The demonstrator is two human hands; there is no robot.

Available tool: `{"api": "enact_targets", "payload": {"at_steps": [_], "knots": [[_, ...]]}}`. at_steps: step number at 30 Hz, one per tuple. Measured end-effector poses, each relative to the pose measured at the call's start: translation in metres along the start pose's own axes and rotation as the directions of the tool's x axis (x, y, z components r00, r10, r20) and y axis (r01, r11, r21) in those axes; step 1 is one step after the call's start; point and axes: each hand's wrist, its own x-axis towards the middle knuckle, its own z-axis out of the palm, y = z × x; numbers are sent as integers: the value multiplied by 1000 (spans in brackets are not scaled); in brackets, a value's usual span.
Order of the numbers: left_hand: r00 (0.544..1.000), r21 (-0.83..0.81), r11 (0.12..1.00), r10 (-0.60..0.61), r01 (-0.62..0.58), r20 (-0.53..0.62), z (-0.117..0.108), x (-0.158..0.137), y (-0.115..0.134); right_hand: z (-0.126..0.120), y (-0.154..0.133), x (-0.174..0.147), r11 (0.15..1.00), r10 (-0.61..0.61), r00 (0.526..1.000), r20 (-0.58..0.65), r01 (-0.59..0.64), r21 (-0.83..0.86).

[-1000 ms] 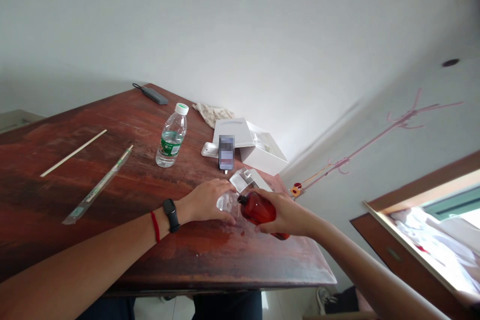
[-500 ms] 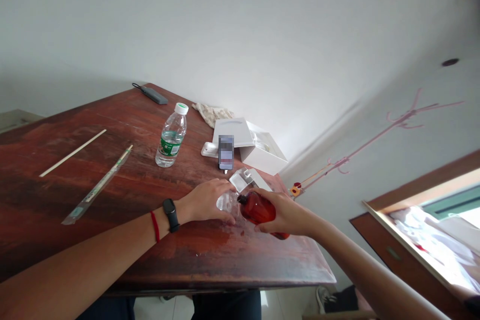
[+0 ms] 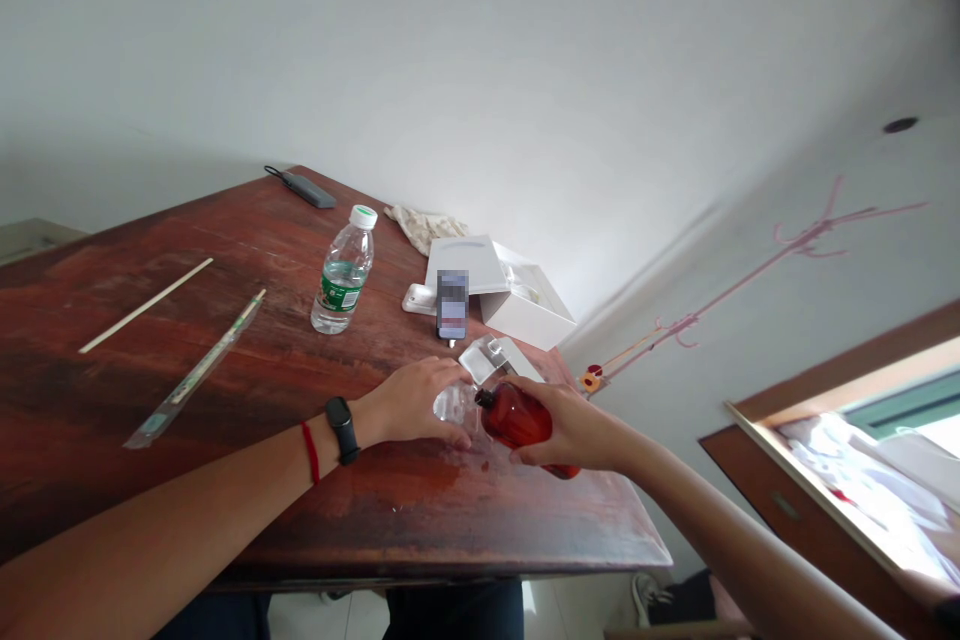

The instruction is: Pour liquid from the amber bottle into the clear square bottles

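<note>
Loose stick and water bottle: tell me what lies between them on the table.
The head view shows a plastic-wrapped stick between the loose stick and the water bottle.

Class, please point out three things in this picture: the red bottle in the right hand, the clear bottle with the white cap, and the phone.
Red bottle [image 3: 516,419]: head view, middle of its body.
Clear bottle [image 3: 342,287]: head view, on its label.
Phone [image 3: 452,306]: head view, on its screen.
</note>
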Motion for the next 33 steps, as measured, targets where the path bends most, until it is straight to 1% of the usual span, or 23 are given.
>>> {"api": "enact_targets", "payload": {"at_steps": [3,14,19,33], "knots": [[1000,2,1000,5,-5,-3,1,0,-1,0,-1,0,1000,9,1000,5,-9,-2],[1000,4,1000,4,-4,-13,1,-1,-1,-1,-1,1,999,-33,999,-2,33,-2],[1000,0,1000,5,-5,-11,0,-1,0,-1,0,1,1000,-10,1000,10,10,-2],[1000,-5,1000,1,-1,-2,-1,0,0,-1,-1,1,1000,2,1000,9,-2,-1]]}}
